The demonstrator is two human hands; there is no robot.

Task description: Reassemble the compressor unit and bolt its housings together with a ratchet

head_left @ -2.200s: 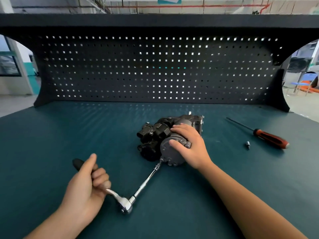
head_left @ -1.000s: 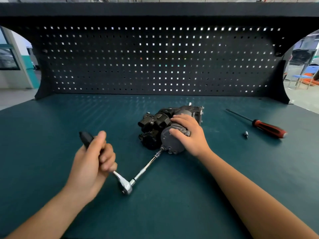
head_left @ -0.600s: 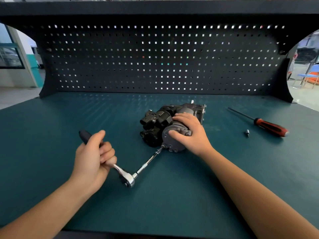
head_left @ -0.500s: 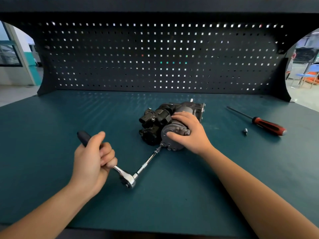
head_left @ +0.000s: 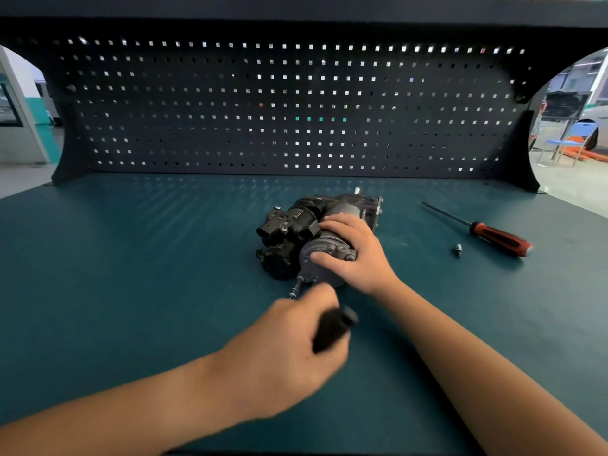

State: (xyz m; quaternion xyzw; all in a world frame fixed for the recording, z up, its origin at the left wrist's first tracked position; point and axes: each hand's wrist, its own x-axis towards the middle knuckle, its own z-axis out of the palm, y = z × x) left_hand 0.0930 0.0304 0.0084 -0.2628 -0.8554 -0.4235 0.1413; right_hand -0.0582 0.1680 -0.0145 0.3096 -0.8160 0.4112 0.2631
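a red-handled screwdriver (head_left: 493, 236) lies near the right edge of the teal bench (head_left: 131, 258), a small bit (head_left: 457, 250) just beside it; a pegboard (head_left: 296, 110) backs the far edge.

left hand (head_left: 283, 353) blurred, ratchet (head_left: 332, 329) (mostly) hidden

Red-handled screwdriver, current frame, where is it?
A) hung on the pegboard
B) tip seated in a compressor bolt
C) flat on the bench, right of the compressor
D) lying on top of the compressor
C: the screwdriver lies flat on the bench, to the right of the compressor unit and apart from it, with a small metal piece beside it.
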